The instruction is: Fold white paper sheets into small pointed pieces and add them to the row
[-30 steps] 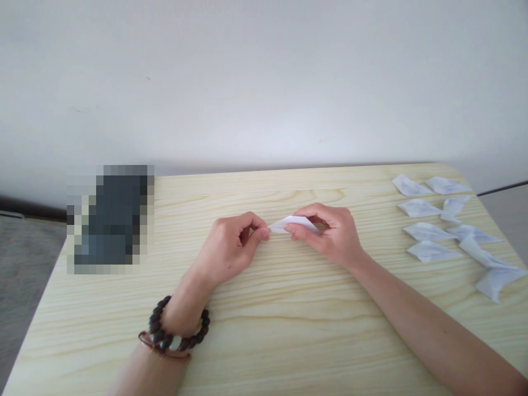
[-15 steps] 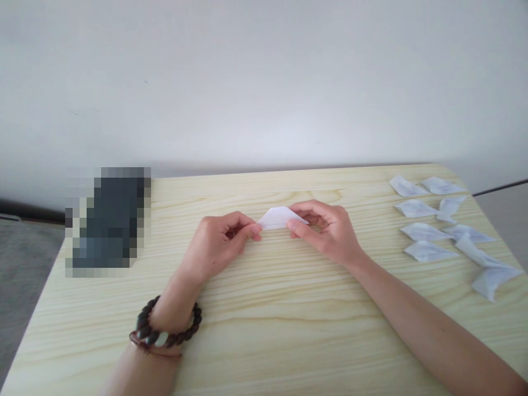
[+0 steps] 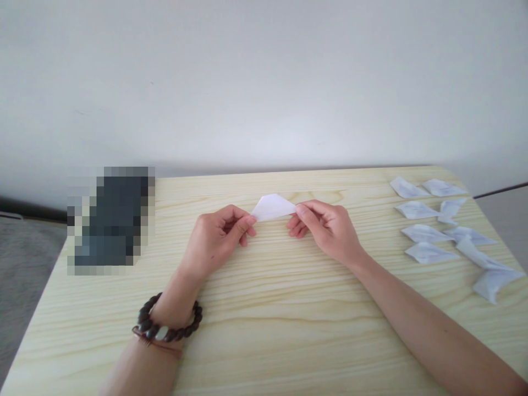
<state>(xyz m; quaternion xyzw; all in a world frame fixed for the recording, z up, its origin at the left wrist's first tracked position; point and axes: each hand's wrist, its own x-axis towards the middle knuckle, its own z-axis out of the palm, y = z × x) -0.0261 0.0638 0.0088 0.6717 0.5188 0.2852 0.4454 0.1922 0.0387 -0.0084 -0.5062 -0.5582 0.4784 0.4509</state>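
A small piece of folded white paper (image 3: 273, 207), flat-topped with sloping sides, is held between both hands above the middle of the table. My left hand (image 3: 225, 234) pinches its left corner between thumb and forefinger. At the opposite corner, my right hand (image 3: 325, 228) grips the paper with thumb and forefinger, the other fingers curled below. A dark beaded bracelet (image 3: 187, 329) and a thin cord circle my left wrist.
Several folded white paper pieces (image 3: 421, 209) lie in loose rows on the right of the light wood-grain table (image 3: 264, 341). A dark, pixelated object (image 3: 117, 214) sits at the back left. Behind the table rises a pale wall (image 3: 264, 82).
The paper has shifted slightly up and left and shows more of its face. My right fingers have slid out to its right corner; my left hand has moved slightly with it.
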